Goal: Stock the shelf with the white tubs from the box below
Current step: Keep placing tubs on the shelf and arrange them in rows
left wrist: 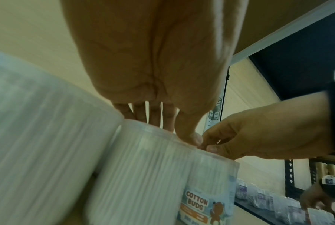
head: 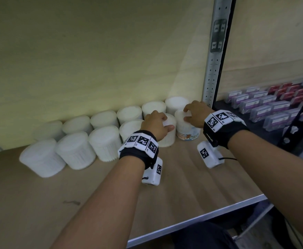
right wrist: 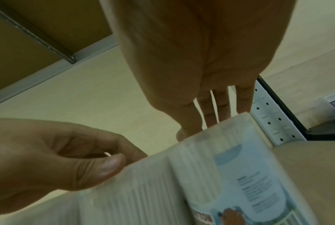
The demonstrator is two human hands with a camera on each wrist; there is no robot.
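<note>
Several white tubs [head: 76, 152] stand in two rows along the back of the wooden shelf [head: 96, 191]. My left hand [head: 165, 122] grips the top of an unlabelled tub [head: 169, 138] in the front row, fingers over the lid [left wrist: 143, 167] and thumb at its near rim. Beside it my right hand [head: 187, 114] grips the lid of the rightmost tub [head: 188, 131], whose "Cotton Buds" label [left wrist: 197, 204] faces me. The two tubs stand side by side on the board and touch. The right wrist view shows the labelled tub [right wrist: 230, 175] under my fingers [right wrist: 223, 105]. No box is in view.
A perforated steel upright [head: 212, 72] stands just right of the tubs. Beyond it a dark shelf holds rows of purple and red packs [head: 265, 106]. The metal front edge [head: 201, 221] bounds bare board in front of the tubs. A pale wall closes the back.
</note>
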